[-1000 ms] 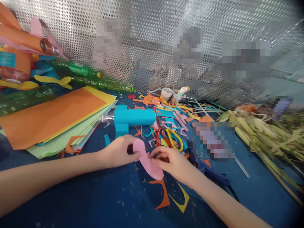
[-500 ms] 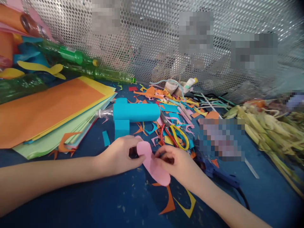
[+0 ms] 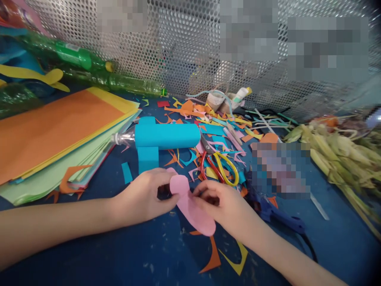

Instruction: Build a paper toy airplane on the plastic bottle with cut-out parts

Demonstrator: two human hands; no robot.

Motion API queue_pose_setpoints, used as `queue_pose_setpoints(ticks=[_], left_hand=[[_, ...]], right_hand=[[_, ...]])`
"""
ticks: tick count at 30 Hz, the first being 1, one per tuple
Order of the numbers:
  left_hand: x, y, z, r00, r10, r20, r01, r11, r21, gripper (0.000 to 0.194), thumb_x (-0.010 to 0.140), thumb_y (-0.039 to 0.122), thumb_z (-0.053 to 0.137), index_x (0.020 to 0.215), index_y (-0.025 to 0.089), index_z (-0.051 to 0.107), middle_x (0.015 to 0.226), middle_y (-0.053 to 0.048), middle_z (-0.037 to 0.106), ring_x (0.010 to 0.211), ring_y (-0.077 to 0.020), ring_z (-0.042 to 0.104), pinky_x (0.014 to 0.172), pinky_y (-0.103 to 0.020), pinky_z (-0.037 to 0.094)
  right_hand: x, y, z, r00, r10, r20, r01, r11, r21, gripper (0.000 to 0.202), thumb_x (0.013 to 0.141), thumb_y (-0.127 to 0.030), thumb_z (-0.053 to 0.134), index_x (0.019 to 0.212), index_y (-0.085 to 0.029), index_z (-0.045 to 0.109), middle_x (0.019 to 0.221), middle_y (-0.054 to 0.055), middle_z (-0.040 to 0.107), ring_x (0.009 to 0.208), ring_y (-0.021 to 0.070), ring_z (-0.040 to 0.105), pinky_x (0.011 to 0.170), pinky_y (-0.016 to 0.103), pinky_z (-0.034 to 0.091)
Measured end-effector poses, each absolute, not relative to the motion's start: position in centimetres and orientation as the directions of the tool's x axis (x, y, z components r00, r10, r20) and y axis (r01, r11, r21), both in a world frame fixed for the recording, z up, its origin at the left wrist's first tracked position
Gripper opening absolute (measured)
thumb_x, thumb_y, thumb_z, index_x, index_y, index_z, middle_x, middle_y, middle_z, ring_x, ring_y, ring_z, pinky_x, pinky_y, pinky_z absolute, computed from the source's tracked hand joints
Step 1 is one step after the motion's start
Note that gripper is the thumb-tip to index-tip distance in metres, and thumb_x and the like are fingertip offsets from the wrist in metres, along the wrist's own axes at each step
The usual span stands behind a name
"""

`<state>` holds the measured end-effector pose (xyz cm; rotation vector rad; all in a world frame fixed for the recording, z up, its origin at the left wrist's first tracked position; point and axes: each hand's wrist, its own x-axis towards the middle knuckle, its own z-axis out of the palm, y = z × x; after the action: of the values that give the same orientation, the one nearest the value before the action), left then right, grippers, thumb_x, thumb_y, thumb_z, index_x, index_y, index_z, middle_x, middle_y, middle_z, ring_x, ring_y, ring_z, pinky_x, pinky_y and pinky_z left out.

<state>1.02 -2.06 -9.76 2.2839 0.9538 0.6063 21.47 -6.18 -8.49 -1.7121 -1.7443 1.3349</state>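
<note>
A pink paper piece (image 3: 198, 216) with rounded ends is held between both hands, above the blue table. My left hand (image 3: 145, 194) pinches its upper left part between thumb and fingers. On its right edge, near the middle, the thumb and fingers of my right hand (image 3: 220, 200) are closed. Just beyond my hands lies a clear plastic bottle (image 3: 126, 138) on its side, its body wrapped in blue paper (image 3: 168, 136), with blue flaps sticking out on two sides. Scissors (image 3: 218, 161) with red and yellow handles rest at the bottle's right end.
Coloured sheets (image 3: 59, 127) are stacked at left, with green bottles (image 3: 127, 84) behind. Paper scraps (image 3: 190, 109) spread along the back. On the right lie a blue glue gun (image 3: 279, 216) and dry husks (image 3: 324, 155). A perforated metal panel (image 3: 187, 43) stands behind.
The view has shifted slightly, so the bottle and sheets appear farther left and higher. Both hands keep hold of the pink piece, with little change in their grip.
</note>
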Motion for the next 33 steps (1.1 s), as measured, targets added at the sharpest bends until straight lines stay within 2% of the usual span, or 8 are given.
queue_pose_setpoints(ticks=[6, 10, 13, 16, 20, 26, 30, 33], left_hand=[[1.2, -2.0, -10.1, 0.583, 0.789, 0.194, 0.528, -0.550, 0.647, 0.013, 0.080, 0.025, 0.053, 0.083, 0.017, 0.062, 0.073, -0.001, 0.062, 0.064, -0.0132, 0.056, 0.058, -0.023, 0.042], [1.4, -2.1, -10.1, 0.570, 0.805, 0.164, 0.565, -0.529, 0.633, 0.014, 0.078, 0.030, 0.055, 0.074, 0.016, 0.060, 0.066, 0.000, 0.059, 0.057, -0.0115, 0.051, 0.052, -0.022, 0.039], [1.4, -2.0, -9.7, 0.569, 0.813, 0.122, 0.564, -0.493, 0.662, 0.019, 0.080, 0.032, 0.053, 0.071, 0.016, 0.059, 0.061, 0.001, 0.056, 0.053, -0.0105, 0.049, 0.049, -0.021, 0.036], [1.3, -1.9, -9.1, 0.590, 0.806, 0.047, 0.554, -0.446, 0.703, 0.024, 0.084, 0.030, 0.046, 0.069, 0.016, 0.059, 0.058, 0.001, 0.054, 0.053, -0.0107, 0.048, 0.048, -0.021, 0.033], [1.1, -1.7, -9.0, 0.615, 0.788, 0.022, 0.508, -0.417, 0.754, 0.023, 0.084, 0.025, 0.044, 0.077, 0.016, 0.064, 0.066, 0.000, 0.059, 0.058, -0.0116, 0.050, 0.052, -0.022, 0.036], [1.3, -1.7, -9.3, 0.561, 0.828, -0.025, 0.529, -0.336, 0.779, 0.016, 0.079, 0.026, 0.051, 0.075, 0.016, 0.063, 0.067, 0.001, 0.059, 0.059, -0.0121, 0.052, 0.053, -0.022, 0.038], [1.3, -1.8, -9.4, 0.560, 0.828, -0.028, 0.520, -0.325, 0.790, 0.014, 0.077, 0.025, 0.052, 0.076, 0.017, 0.063, 0.066, 0.002, 0.059, 0.059, -0.0120, 0.052, 0.051, -0.021, 0.037], [1.3, -1.7, -9.4, 0.555, 0.831, -0.039, 0.552, -0.333, 0.764, 0.017, 0.078, 0.028, 0.052, 0.071, 0.016, 0.063, 0.063, 0.001, 0.058, 0.057, -0.0120, 0.051, 0.050, -0.022, 0.036]], right_hand=[[22.6, -5.7, -7.2, -0.179, 0.967, -0.183, 0.813, 0.041, -0.581, 0.012, 0.084, -0.024, 0.054, 0.094, -0.026, 0.060, 0.071, -0.003, 0.065, 0.060, 0.0133, 0.058, 0.054, 0.025, 0.040], [22.8, -5.7, -6.3, -0.284, 0.953, -0.104, 0.816, 0.183, -0.549, 0.014, 0.084, -0.025, 0.055, 0.090, -0.026, 0.068, 0.091, 0.001, 0.066, 0.076, 0.0150, 0.061, 0.064, 0.026, 0.046], [23.7, -5.4, -5.0, -0.234, 0.971, -0.039, 0.857, 0.188, -0.479, 0.017, 0.084, -0.025, 0.054, 0.093, -0.025, 0.068, 0.100, 0.003, 0.064, 0.082, 0.0159, 0.062, 0.069, 0.026, 0.049], [26.0, -5.0, -3.8, -0.108, 0.994, -0.003, 0.971, 0.105, -0.214, 0.018, 0.083, -0.032, 0.056, 0.092, -0.021, 0.067, 0.096, 0.006, 0.065, 0.076, 0.0198, 0.063, 0.072, 0.033, 0.049], [29.9, -5.8, -3.9, -0.011, 0.999, -0.032, 0.993, 0.014, 0.117, 0.040, 0.076, -0.042, 0.062, 0.101, -0.011, 0.062, 0.106, 0.017, 0.061, 0.097, 0.0335, 0.059, 0.083, 0.044, 0.046], [32.9, -9.1, -4.7, -0.006, 0.961, -0.276, 0.997, 0.026, 0.070, 0.041, 0.073, -0.052, 0.060, 0.094, -0.017, 0.064, 0.097, 0.013, 0.066, 0.087, 0.0305, 0.064, 0.075, 0.040, 0.050], [34.0, -10.1, -4.8, -0.133, 0.941, -0.310, 0.990, 0.115, -0.076, 0.039, 0.069, -0.038, 0.066, 0.104, -0.021, 0.060, 0.114, 0.012, 0.060, 0.099, 0.0288, 0.061, 0.080, 0.036, 0.050], [34.5, -9.9, -5.4, -0.107, 0.944, -0.313, 0.993, 0.087, -0.075, 0.036, 0.071, -0.021, 0.059, 0.106, -0.022, 0.056, 0.117, 0.011, 0.057, 0.092, 0.0252, 0.063, 0.074, 0.034, 0.051]])
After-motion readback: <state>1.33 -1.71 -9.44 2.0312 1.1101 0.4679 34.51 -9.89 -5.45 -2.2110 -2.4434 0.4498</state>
